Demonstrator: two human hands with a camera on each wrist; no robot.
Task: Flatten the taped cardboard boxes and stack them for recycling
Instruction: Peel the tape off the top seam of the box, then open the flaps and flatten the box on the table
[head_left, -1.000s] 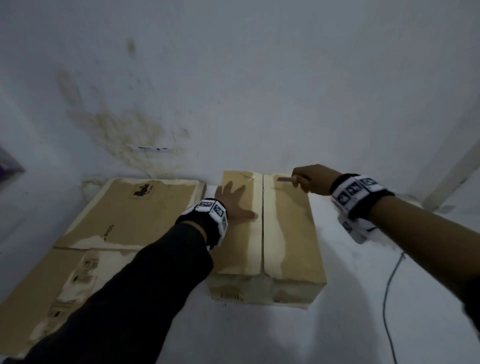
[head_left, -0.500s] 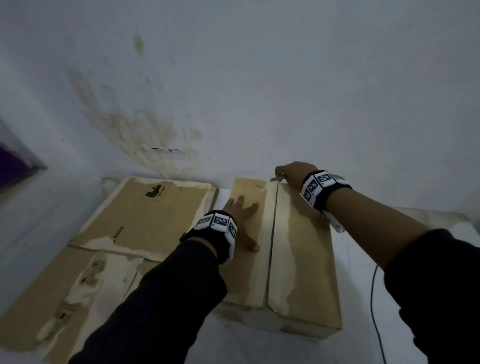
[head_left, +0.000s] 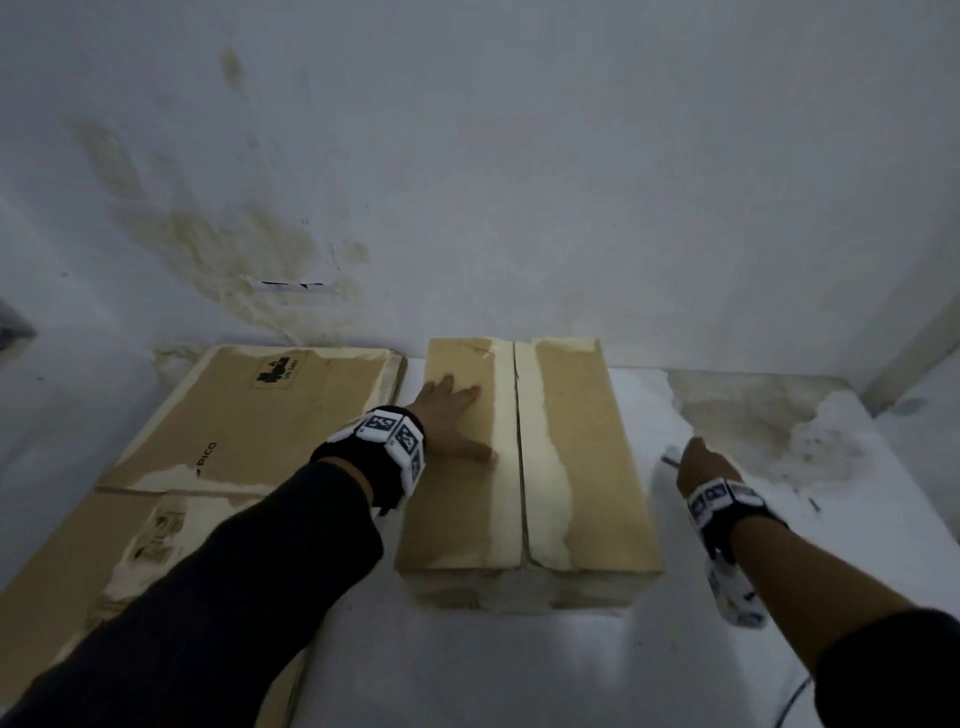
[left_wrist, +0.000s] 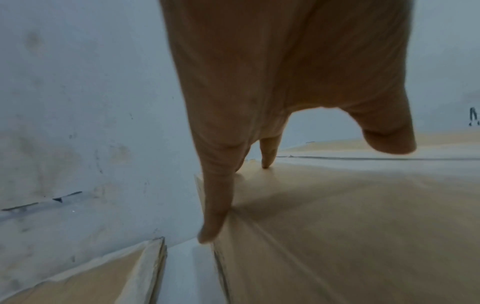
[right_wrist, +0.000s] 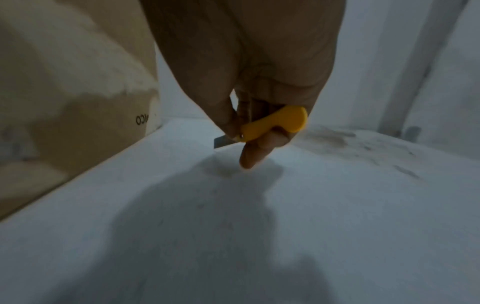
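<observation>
Room: pale stained wall (head_left: 467, 156) behind a white work surface (head_left: 519, 665); dim light.
Flattened cardboard (head_left: 218, 441): large sheets lying flat at my left, against the wall; printed label near the far edge.
Upright box (head_left: 582, 467): brown carton in the centre of the surface, far end at the wall, just beside the flat sheets with a narrow gap between. Top flaps meet along a dark centre seam flanked by pale strips where the facing looks torn; I judge the seam open, though I cannot be sure.
Handling: I expect it light and hollow, stiff at edges and corners, yielding on the flaps. Best hold is at the flap edges beside the seam, then the long side walls for collapsing.
My left hand (head_left: 452, 421): fingers spread, palm flat, pressing the left top flap.
My right hand (head_left: 701, 467): off the box, low over the surface at its right, fingers curled round a yellow knife.
Yellow knife (right_wrist: 272, 123): short blade exposed, pointing toward the box.
</observation>
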